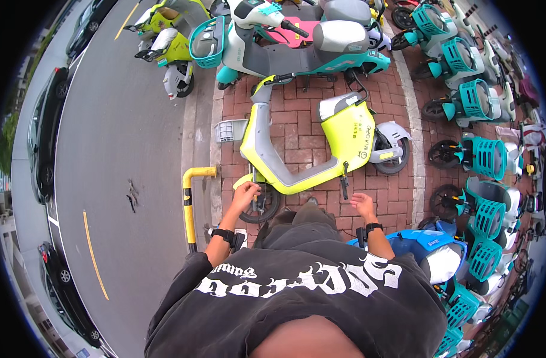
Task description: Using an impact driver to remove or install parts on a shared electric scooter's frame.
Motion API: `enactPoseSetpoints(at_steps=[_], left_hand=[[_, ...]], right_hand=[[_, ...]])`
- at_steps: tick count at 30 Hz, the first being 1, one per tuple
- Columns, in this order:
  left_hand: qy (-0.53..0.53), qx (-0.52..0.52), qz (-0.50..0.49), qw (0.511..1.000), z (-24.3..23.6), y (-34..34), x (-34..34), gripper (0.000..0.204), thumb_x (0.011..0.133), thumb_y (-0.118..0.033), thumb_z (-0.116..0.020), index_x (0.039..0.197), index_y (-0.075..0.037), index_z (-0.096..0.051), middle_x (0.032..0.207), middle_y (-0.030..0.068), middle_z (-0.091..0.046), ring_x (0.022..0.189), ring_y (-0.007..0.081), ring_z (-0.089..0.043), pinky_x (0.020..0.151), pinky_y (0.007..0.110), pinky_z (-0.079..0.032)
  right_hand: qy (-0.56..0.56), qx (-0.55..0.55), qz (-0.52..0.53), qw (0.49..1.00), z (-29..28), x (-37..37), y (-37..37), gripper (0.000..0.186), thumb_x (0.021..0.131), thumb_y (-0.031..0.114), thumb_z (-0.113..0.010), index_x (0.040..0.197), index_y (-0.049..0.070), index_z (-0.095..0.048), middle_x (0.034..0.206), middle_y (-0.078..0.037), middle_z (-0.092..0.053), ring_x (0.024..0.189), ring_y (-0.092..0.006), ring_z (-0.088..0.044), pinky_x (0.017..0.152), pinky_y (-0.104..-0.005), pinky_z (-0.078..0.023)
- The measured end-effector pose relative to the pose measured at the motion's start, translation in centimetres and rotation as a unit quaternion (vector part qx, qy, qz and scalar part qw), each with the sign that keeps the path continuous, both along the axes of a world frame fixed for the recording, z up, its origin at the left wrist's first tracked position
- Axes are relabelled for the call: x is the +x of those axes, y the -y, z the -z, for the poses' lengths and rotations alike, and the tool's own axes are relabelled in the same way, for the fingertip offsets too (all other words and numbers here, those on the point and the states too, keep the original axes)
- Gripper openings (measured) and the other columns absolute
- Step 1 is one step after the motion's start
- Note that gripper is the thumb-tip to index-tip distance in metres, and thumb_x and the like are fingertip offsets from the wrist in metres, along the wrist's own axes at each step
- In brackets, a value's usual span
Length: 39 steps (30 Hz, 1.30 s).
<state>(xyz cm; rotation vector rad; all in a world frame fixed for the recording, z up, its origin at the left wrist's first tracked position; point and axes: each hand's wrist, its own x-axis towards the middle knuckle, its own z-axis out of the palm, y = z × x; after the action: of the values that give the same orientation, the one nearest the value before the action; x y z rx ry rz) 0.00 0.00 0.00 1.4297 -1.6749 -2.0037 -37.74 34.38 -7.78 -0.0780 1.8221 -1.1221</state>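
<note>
A lime-yellow and grey scooter [267,155] shows its side in front of me and appears to lie on the red brick paving. My left hand [247,194] is over its front fender, by the front wheel [262,206], fingers loosely bent with nothing seen in them. Whether it touches the fender I cannot tell. My right hand [363,204] is in the air near the dark lever [345,182] under the scooter's body, fingers apart and holding nothing. The grey seat [337,107] and the rear wheel [393,154] are farther off. A grey basket [230,130] sits at its front end.
Behind it stands a teal and white scooter [297,56]. A yellow and black metal barrier [189,209] rises at the kerb on my left, with the road beyond. A blue scooter [425,241] is close on my right. Several teal-basketed bikes [486,158] line the right side.
</note>
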Motion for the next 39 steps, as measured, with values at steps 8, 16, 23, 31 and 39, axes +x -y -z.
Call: enactPoseSetpoints(at_steps=[8,16,23,31,39], left_hand=[[0.112,0.060,-0.071,0.989,6.0,-4.0,9.6,0.022,0.088,-0.019,-0.060,0.097,-0.001,-0.068,0.087,0.0078,-0.071,0.075,0.0165,-0.069,0.061,0.028,-0.052],[0.140,0.011,-0.049,0.989,9.5,3.2,5.4,0.019,0.090,-0.020,-0.059,0.098,-0.005,-0.066,0.091,0.0055,-0.071,0.078,0.0133,-0.066,0.060,0.026,-0.048],[0.041,0.071,-0.063,0.995,11.4,13.0,-13.0,0.021,0.091,-0.018,-0.061,0.098,0.001,-0.065,0.090,0.0090,-0.068,0.079,0.0184,-0.067,0.073,0.029,-0.053],[-0.028,0.230,-0.259,0.938,24.6,29.8,-38.5,0.032,0.093,-0.026,-0.063,0.117,-0.005,-0.056,0.097,0.0095,-0.068,0.083,0.0174,-0.068,0.066,0.031,-0.050],[-0.107,0.200,-0.576,0.785,41.1,44.5,-58.1,0.040,0.091,-0.035,-0.065,0.112,-0.002,-0.056,0.089,0.0088,-0.066,0.085,0.0213,-0.067,0.078,0.035,-0.053]], right_hand=[[-0.036,0.040,0.056,0.997,-2.7,2.9,-3.5,0.045,0.079,-0.019,-0.042,0.118,-0.005,-0.059,0.109,-0.018,-0.067,0.091,-0.0252,-0.070,0.068,-0.0327,-0.058],[0.002,0.217,-0.024,0.976,-2.4,-1.0,-0.1,0.026,0.090,0.002,-0.046,0.109,0.002,-0.065,0.089,-0.007,-0.069,0.070,-0.0149,-0.067,0.056,-0.0303,-0.056],[-0.092,0.280,-0.374,0.880,7.5,-12.1,10.1,0.028,0.086,0.016,-0.058,0.107,0.002,-0.070,0.096,-0.018,-0.072,0.084,-0.0277,-0.071,0.073,-0.0391,-0.055],[0.061,0.070,-0.180,0.979,6.5,-29.0,48.5,0.030,0.095,0.009,-0.045,0.121,-0.001,-0.057,0.102,-0.015,-0.069,0.089,-0.0202,-0.069,0.078,-0.0301,-0.054],[0.065,0.242,-0.330,0.910,11.7,-38.8,52.2,0.030,0.097,0.014,-0.048,0.122,0.000,-0.057,0.104,-0.013,-0.069,0.091,-0.0216,-0.069,0.078,-0.0322,-0.055]])
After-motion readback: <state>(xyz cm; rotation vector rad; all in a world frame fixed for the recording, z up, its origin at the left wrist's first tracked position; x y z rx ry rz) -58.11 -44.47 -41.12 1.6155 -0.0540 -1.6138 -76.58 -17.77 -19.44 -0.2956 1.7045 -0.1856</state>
